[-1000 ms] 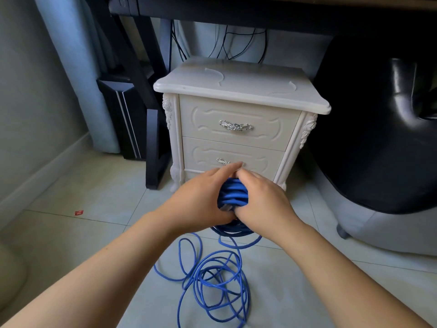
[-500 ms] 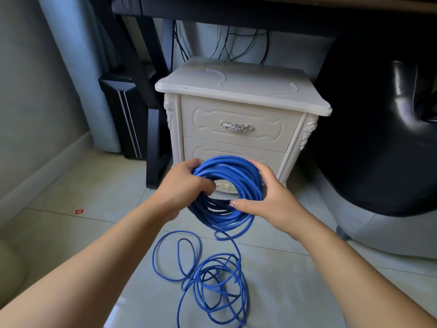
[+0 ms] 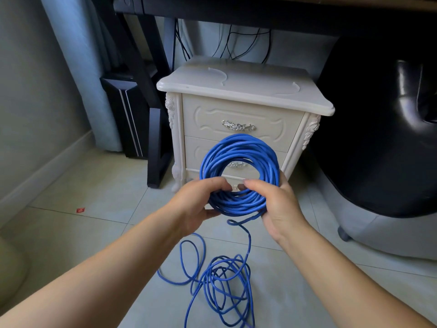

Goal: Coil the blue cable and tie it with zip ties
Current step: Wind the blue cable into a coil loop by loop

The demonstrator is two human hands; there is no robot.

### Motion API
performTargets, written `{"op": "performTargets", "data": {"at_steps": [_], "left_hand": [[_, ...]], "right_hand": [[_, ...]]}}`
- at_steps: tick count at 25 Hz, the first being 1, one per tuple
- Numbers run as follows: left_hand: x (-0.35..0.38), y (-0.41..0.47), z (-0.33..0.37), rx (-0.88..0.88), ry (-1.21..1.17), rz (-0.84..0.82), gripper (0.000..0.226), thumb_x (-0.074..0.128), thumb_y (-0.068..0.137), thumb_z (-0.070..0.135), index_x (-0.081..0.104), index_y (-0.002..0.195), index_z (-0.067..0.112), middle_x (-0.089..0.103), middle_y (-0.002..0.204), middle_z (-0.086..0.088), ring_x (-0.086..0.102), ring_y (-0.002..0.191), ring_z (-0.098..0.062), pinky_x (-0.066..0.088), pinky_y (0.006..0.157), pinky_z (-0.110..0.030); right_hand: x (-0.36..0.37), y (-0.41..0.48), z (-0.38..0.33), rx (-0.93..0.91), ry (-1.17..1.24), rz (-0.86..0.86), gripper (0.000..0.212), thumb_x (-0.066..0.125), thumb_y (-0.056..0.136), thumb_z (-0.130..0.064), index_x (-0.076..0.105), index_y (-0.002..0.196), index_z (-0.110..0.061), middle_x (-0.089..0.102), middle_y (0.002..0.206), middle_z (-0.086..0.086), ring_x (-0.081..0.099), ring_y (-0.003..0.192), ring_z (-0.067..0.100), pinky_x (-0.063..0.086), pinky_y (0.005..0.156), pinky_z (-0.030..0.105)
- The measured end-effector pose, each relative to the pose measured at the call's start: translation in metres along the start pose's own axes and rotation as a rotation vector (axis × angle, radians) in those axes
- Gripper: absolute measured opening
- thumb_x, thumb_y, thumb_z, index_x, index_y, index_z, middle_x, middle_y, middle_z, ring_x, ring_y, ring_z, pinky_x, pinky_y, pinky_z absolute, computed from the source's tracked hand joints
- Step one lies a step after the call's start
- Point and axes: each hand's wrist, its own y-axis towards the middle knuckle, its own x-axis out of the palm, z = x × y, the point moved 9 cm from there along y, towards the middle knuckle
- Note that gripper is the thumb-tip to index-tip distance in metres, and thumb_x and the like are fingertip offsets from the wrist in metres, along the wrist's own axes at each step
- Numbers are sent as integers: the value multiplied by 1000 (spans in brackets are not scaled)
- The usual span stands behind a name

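Pale, glossy floor tiles (image 3: 71, 233) run under everything, with a grey wall (image 3: 23, 91) and skirting on the left. Nearest, loose loops (image 3: 220, 280) of the blue cable (image 3: 238, 150) lie tangled on the tiles between the person's forearms, and one strand climbs from them to the wound part.

That part is a neat ring held upright in the air, in front of the lower drawer of a cream nightstand (image 3: 236, 114). The left hand (image 3: 196, 204) grips the ring's lower left, fingers curled over the strands and thumb underneath. The right hand (image 3: 279, 207) grips the lower right, fingers hooked through the hole. The fingertips of the two hands nearly meet.

Off to the left, a small red scrap (image 3: 80, 210) lies on the tiles, its print too small to read. On the nightstand top lie what look like two pale, curved zip ties (image 3: 222, 76), well apart.

A black desk leg (image 3: 153, 138) stands just left of the nightstand, with a black computer tower (image 3: 123, 114) behind it. A bulky black chair (image 3: 378, 138) crowds the right side. Dark wires (image 3: 236, 43) hang behind the nightstand, beside a blue-grey curtain (image 3: 71, 67).
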Motion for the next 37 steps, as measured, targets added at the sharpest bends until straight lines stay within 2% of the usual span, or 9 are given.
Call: {"op": "performTargets", "data": {"at_steps": [4,8,11,15,19,25,29,31,37], "left_hand": [[1,-2,9,41,194,-65,42,78,80,26,65,117,14,69,99,-8,67,92,-17,53,89,-36],[4,-6,46,428,519,-40,91,87,69,25,37,143,41,52,132,12,53,115,6,47,95,-19],[22,-21,56,695,918,-64,97,82,70,21,29,149,42,40,134,16,45,111,16,36,89,0],[27,-23,52,676,994,-63,68,75,70,15,51,131,35,66,99,15,62,85,3,48,74,-15],[20,-27,57,616,793,19,27,69,64,10,62,89,21,61,64,7,50,54,-7,44,54,-22],[1,-18,54,471,365,88,25,65,58,12,63,83,12,56,60,4,51,57,-13,45,62,-28],[-17,-8,51,360,23,126,14,64,69,2,56,77,10,53,57,-1,58,52,-18,54,84,-52],[-17,-9,48,323,-89,138,15,60,79,-4,55,79,10,51,57,0,55,49,-14,54,89,-48],[4,-12,25,146,-341,108,19,55,88,6,51,70,12,47,58,-4,53,54,-18,45,64,-32]], "right_hand": [[-5,0,-19,-62,-189,18,44,62,56,1,63,93,-22,56,78,4,58,80,29,51,76,44],[2,-10,-36,-216,-722,-19,54,63,68,3,61,108,-34,67,87,-12,63,78,12,52,71,29],[22,-23,-40,-329,-973,-166,56,64,70,-4,57,116,-36,66,99,-13,62,89,13,52,81,30],[33,-36,-47,-409,-1187,-229,53,62,74,-11,50,117,-38,63,99,-15,56,89,15,48,79,31],[25,-34,-53,-398,-1029,-155,60,67,70,-18,41,118,-42,59,86,-10,57,77,16,48,70,29],[11,-22,-59,-277,-648,-186,61,82,73,-24,54,126,-37,64,107,-18,62,97,-7,47,84,13],[8,-18,-34,-106,-417,-222,50,81,72,-36,59,116,-28,74,100,-2,71,98,16,53,94,47],[12,-18,-28,-67,-328,-221,43,80,76,-32,59,112,-22,75,97,2,72,94,18,52,94,46],[24,-14,-35,-45,109,-268,46,77,70,-16,60,113,-12,68,91,10,68,92,26,55,88,43]]}}
